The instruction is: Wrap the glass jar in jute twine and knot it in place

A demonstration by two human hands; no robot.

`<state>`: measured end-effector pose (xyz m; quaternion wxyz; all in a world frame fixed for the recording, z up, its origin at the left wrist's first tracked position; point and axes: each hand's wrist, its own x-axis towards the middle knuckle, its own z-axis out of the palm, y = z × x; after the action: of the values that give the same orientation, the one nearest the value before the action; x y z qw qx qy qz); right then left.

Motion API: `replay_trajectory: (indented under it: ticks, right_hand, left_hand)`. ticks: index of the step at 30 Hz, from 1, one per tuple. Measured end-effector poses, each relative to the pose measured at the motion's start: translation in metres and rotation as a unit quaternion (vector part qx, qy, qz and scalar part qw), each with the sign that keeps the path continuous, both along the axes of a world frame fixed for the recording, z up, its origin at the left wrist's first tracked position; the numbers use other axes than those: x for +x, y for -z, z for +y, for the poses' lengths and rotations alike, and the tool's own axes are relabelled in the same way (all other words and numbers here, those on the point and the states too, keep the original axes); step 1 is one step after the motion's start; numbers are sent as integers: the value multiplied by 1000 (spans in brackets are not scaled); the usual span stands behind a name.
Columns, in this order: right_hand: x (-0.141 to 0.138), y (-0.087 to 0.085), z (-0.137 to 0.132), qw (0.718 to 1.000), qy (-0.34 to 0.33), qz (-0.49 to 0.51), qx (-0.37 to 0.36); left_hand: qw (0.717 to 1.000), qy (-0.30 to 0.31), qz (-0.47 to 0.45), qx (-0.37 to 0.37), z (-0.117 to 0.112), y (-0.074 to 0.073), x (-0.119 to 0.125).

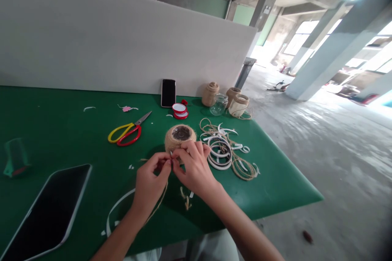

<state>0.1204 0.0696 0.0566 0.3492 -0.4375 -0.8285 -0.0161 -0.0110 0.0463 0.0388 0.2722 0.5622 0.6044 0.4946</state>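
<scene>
My left hand [154, 179] is closed in a pinch on a strand of jute twine [159, 201], which hangs down past my wrist. My right hand [196, 167] is pinched against the left fingertips; a small whitish bit shows between them, too small to name. Just behind the fingers stands a roll of jute twine [171, 138] with a dark hollow centre, partly covered by my right hand. Under my left forearm curves a narrow white strip [118, 204]. Short twine scraps [186, 202] lie on the green table below my hands.
Scissors [128, 132] lie half open at left, near a large tablet [49, 212]. Behind are a phone [168, 93], red-rimmed lids [180, 110], a glass jar [219, 105] and twine-wrapped jars [210, 94]. Rings and twine coils [222, 153] sit right, before the table edge.
</scene>
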Motion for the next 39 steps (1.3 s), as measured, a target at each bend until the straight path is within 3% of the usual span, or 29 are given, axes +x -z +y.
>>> replay_trajectory:
  ticks: [9,15,19,31,39]
  right_hand:
    - [-1,1,0,1000,1,20,13]
    - [-1,1,1,999,4,30,17]
    - [-2,2,1,999,6,41,21]
    - [-7,7,-3,997,16,70,33]
    - [-7,7,-2,996,13,81,30]
  left_hand:
    - [994,-9,76,75,-3,0,-2]
    - [960,1,197,200,-3,7,-4]
    - [944,4,221,244,-3,11,-5]
    - [920,20,254,297,-4,9,-8]
    - [946,-1,224,235,-2,7,-6]
